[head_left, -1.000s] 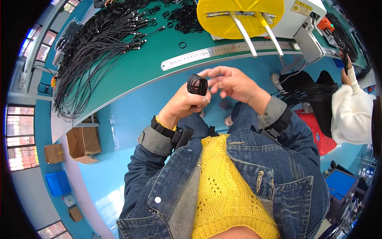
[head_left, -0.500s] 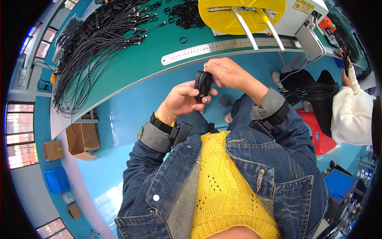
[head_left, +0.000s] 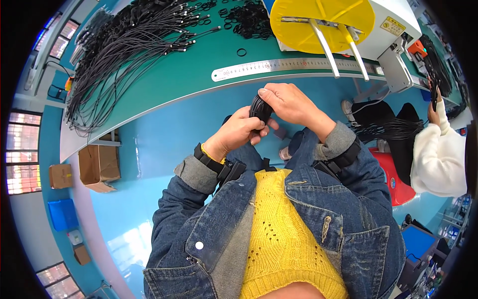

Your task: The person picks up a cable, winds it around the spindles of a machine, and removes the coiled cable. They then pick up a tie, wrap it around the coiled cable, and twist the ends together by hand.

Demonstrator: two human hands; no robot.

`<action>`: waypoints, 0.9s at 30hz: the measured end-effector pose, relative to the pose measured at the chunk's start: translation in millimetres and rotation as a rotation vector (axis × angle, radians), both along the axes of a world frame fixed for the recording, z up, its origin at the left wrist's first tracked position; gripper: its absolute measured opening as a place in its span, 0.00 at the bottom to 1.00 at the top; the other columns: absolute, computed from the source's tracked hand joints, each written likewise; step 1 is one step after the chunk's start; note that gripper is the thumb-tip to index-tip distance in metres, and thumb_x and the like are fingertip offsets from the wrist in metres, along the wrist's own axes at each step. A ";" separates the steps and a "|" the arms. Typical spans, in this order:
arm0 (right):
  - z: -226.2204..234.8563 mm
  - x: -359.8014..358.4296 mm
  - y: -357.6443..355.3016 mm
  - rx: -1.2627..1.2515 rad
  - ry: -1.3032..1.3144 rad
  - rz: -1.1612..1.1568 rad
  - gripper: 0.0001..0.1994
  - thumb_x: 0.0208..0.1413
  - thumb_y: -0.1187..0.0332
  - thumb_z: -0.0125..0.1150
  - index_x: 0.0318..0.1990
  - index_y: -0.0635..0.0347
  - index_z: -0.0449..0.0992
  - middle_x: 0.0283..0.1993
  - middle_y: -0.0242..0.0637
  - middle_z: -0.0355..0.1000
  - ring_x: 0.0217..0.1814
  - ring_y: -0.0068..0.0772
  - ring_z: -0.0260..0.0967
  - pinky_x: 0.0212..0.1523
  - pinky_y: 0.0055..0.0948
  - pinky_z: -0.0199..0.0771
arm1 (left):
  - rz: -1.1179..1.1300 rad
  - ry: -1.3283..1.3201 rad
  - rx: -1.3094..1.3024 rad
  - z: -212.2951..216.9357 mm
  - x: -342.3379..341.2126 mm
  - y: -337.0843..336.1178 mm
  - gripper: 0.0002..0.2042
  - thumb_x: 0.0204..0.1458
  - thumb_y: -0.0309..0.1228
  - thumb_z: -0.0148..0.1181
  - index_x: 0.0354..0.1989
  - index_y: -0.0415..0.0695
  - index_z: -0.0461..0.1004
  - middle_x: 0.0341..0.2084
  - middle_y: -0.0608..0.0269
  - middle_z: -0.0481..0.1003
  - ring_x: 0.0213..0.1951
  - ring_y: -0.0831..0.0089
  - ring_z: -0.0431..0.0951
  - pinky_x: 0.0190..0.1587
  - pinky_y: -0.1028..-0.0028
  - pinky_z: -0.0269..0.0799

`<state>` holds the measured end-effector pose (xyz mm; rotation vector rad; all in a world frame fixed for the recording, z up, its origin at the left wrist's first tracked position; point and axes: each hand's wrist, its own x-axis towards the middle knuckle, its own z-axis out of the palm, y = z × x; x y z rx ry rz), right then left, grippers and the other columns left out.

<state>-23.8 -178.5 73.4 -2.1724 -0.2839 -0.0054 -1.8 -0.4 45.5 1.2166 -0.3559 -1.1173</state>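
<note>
Between my two hands is a coiled black cable (head_left: 258, 109), held just off the front edge of the bench. My left hand (head_left: 238, 130) is closed round its lower end, thumb across the loops. At the upper end, my right hand (head_left: 291, 103) grips the coil with thumb and fingers. Part of the coil is hidden behind my fingers. Beyond my hands a steel ruler (head_left: 249, 69) lies along the green bench top (head_left: 164, 79). A single black rubber band (head_left: 241, 52) rests behind the ruler.
A heap of black cables (head_left: 144, 40) covers the bench's left end, beside a pile of black bands (head_left: 251, 20). A yellow disc with two rods (head_left: 323, 25) juts over the bench edge. Cardboard boxes (head_left: 99, 167) stand left. A co-worker in white (head_left: 435, 159) sits right, holding black cables.
My right hand has closed over the top of the coil, and the coil has tilted. My left fingers have wrapped tighter round it. The whole view has shifted slightly.
</note>
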 end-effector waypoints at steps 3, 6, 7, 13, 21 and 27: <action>1.0 4.7 3.2 -0.054 -0.024 -0.004 0.21 0.57 0.55 0.43 0.25 0.65 0.71 0.26 0.51 0.70 0.31 0.56 0.66 0.33 0.46 0.64 | 0.054 0.015 -0.007 -5.0 3.8 -1.2 0.08 0.48 0.28 0.47 0.35 0.39 0.68 0.26 0.65 0.70 0.21 0.81 0.64 0.19 0.83 0.58; 3.4 10.6 15.4 -0.138 -0.070 0.046 0.21 0.56 0.55 0.44 0.25 0.65 0.70 0.25 0.51 0.70 0.31 0.57 0.66 0.32 0.46 0.64 | 0.146 0.134 0.010 -4.3 5.0 2.8 0.13 0.50 0.36 0.50 0.38 0.39 0.68 0.18 0.68 0.63 0.18 0.82 0.61 0.18 0.82 0.55; 3.9 6.5 13.9 -0.168 -0.009 0.030 0.18 0.56 0.56 0.46 0.26 0.65 0.70 0.26 0.51 0.69 0.31 0.56 0.66 0.31 0.43 0.64 | 0.104 0.031 0.049 -4.4 3.8 3.1 0.14 0.48 0.37 0.54 0.39 0.39 0.68 0.20 0.67 0.65 0.21 0.81 0.64 0.20 0.80 0.59; 6.0 -7.1 29.2 -0.256 0.001 0.087 0.16 0.52 0.56 0.52 0.28 0.63 0.68 0.21 0.49 0.69 0.26 0.55 0.67 0.25 0.44 0.64 | 0.122 -0.576 -0.102 -16.7 -15.0 0.6 0.21 0.41 0.28 0.63 0.44 0.35 0.65 0.39 0.61 0.71 0.40 0.77 0.69 0.41 0.74 0.68; -21.6 -3.7 51.8 -0.400 -0.201 0.026 0.18 0.50 0.55 0.55 0.24 0.63 0.65 0.19 0.50 0.68 0.24 0.52 0.68 0.24 0.45 0.66 | 0.269 -0.941 0.366 -21.0 -18.3 12.5 0.12 0.40 0.34 0.64 0.25 0.38 0.71 0.19 0.66 0.72 0.24 0.70 0.73 0.29 0.70 0.70; -22.9 5.9 48.7 -0.308 0.093 0.120 0.18 0.51 0.55 0.54 0.30 0.65 0.68 0.20 0.46 0.70 0.23 0.46 0.70 0.26 0.40 0.67 | -0.039 -0.204 0.237 -45.0 4.9 34.6 0.10 0.43 0.34 0.60 0.20 0.40 0.70 0.13 0.71 0.68 0.16 0.78 0.68 0.19 0.76 0.64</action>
